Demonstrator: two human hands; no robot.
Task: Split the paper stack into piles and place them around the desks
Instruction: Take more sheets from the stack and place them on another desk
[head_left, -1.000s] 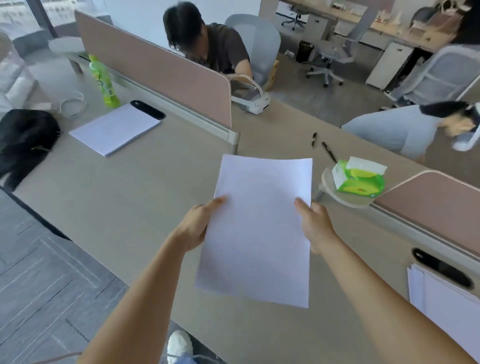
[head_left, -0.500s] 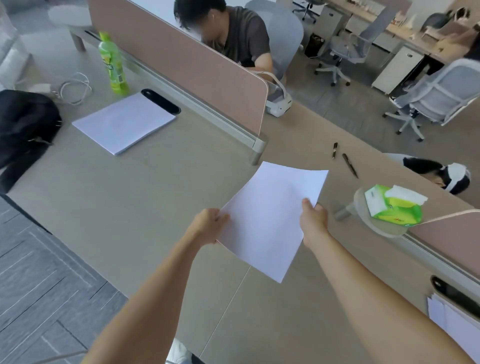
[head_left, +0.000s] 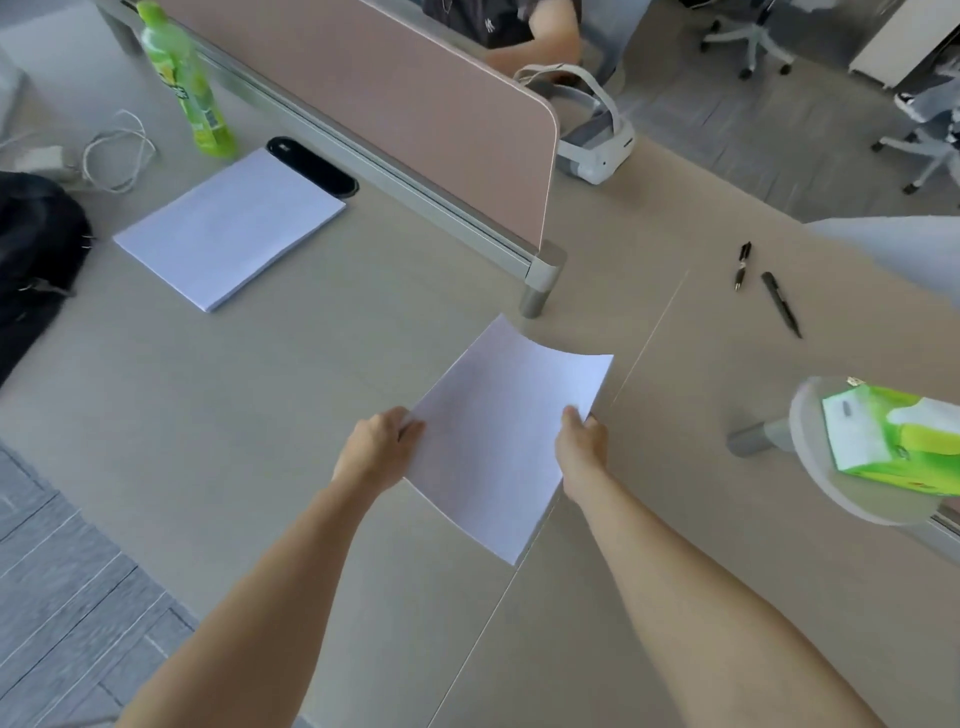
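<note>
Paper pile (head_left: 498, 431) pinched by left hand (head_left: 376, 449) and right hand (head_left: 582, 441), seemingly above desk (head_left: 218, 395), arms outstretched

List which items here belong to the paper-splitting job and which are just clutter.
Job: thin white paper pile held by left hand and right hand; flat white paper pile on beige desk.
Clutter: green plastic bottle, two black pens, green tissue pack, white headset.

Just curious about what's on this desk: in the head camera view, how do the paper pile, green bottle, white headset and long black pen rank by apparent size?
Largest to smallest:
1. paper pile
2. white headset and green bottle, too alike to rank
3. long black pen
</note>
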